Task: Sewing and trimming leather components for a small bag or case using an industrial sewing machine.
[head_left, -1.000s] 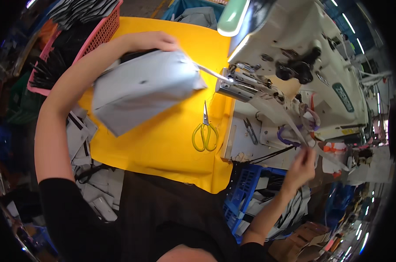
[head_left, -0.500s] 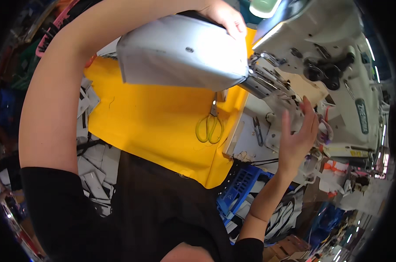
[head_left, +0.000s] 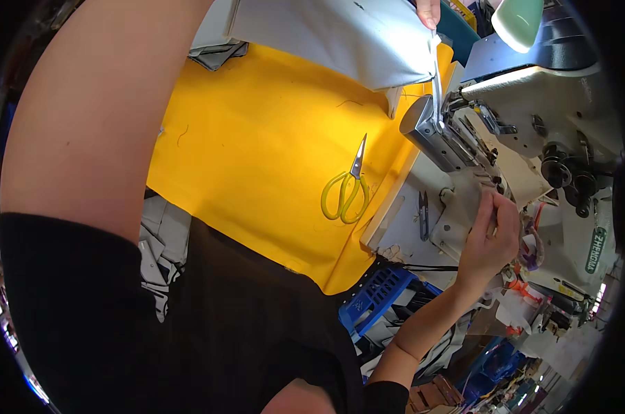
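Note:
Only the fingers of my left hand point(head_left: 428, 12) show at the top edge, pinching the corner of a boxy, silver-grey sewn fabric piece point(head_left: 333, 38). A narrow pale strip point(head_left: 437, 86) runs from that corner down to the sewing machine's metal cylinder arm point(head_left: 430, 131). My right hand point(head_left: 490, 238) is at the near side of the sewing machine point(head_left: 533, 103), its thumb and fingers pressed together beside the arm. What they hold, if anything, is hidden. Scissors with yellow-green handles point(head_left: 345, 196) lie on the yellow cloth point(head_left: 250, 159), between my hands.
Small dark thread snips point(head_left: 423, 215) lie on the grey machine table point(head_left: 405, 214). A pale green lamp point(head_left: 518, 24) hangs over the machine. Below the table's edge stands a blue plastic basket point(head_left: 374, 297) near grey fabric pieces. More grey pieces point(head_left: 164, 238) are at the left.
The fabric piece has moved away from the machine arm with my left hand, and the pale strip now spans the gap. My right hand's spread fingers have closed. The view has shifted.

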A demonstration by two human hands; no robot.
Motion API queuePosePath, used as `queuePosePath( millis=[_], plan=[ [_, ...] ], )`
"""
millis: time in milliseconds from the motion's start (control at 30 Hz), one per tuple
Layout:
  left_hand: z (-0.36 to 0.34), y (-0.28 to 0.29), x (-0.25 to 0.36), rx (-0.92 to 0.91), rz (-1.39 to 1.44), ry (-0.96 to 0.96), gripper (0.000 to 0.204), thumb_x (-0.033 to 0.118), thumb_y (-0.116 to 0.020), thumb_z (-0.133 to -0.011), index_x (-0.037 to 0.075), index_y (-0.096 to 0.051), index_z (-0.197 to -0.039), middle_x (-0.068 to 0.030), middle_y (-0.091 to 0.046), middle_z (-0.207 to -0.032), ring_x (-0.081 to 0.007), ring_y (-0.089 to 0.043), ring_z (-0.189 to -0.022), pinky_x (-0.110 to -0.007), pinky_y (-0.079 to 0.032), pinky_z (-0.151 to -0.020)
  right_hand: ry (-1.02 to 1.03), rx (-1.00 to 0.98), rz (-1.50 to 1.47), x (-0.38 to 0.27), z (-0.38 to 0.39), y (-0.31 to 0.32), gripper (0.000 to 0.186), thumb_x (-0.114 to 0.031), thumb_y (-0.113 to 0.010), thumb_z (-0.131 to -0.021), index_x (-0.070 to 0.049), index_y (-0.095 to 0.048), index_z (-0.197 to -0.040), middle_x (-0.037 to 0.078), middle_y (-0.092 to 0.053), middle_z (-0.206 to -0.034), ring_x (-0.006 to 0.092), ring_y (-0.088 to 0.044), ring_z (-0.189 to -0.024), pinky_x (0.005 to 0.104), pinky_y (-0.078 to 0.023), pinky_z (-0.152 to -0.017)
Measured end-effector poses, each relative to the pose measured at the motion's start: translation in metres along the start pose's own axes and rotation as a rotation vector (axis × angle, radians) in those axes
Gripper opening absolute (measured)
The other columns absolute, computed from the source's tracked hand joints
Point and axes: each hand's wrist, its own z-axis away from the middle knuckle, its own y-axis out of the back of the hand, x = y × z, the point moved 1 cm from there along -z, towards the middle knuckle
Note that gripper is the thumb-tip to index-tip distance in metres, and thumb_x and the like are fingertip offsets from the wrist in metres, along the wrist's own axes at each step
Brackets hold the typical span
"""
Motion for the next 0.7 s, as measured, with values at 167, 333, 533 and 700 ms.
queuePosePath(
  millis=[167, 333, 533, 700],
  plan=[
    [0.002, -0.010, 0.006, 0.032, -0.008, 0.016, 0.027, 0.029, -0.060, -0.097, 0.006, -0.060, -0.112, -0.0079, -0.058, -0.108, -0.0162, -0.053, -0.094, -0.028, -0.040, -0.097, 0.087, 0.070, 0.042, 0.008, 0.010, 0.010, 0.001, -0.002, -0.066, -0.090, -0.002, -0.065, -0.091, 0.005, -0.064, -0.084, 0.0197, -0.052, -0.073, 0.0315, -0.045, -0.070],
    [0.003, -0.019, 0.010, 0.075, -0.011, 0.032, 0.024, 0.028, -0.059, -0.097, 0.006, -0.061, -0.107, -0.0069, -0.059, -0.103, -0.0148, -0.054, -0.091, -0.026, -0.041, -0.094, 0.034, 0.101, 0.060, 0.026, 0.047, 0.041, 0.004, 0.001, -0.066, -0.089, -0.002, -0.066, -0.091, 0.005, -0.062, -0.082, 0.0189, -0.050, -0.070, 0.0302, -0.044, -0.067],
    [0.016, -0.027, 0.037, 0.183, -0.047, 0.037, 0.022, 0.027, -0.058, -0.098, 0.006, -0.063, -0.102, -0.0057, -0.060, -0.096, -0.0132, -0.055, -0.086, -0.025, -0.041, -0.092, -0.079, 0.152, 0.091, 0.041, 0.082, 0.056, 0.007, 0.003, -0.067, -0.088, -0.001, -0.067, -0.094, 0.006, -0.063, -0.084, 0.0182, -0.051, -0.071, 0.0292, -0.044, -0.067],
    [0.054, -0.033, 0.080, 0.440, -0.125, 0.045, 0.021, 0.027, -0.057, -0.099, 0.007, -0.065, -0.098, -0.0047, -0.061, -0.091, -0.0118, -0.055, -0.083, -0.023, -0.042, -0.090, 0.013, 0.405, 0.015, 0.028, 0.075, 0.042, 0.012, 0.004, -0.069, -0.086, -0.001, -0.068, -0.096, 0.007, -0.065, -0.088, 0.0199, -0.054, -0.075, 0.0307, -0.046, -0.072]
  ],
)
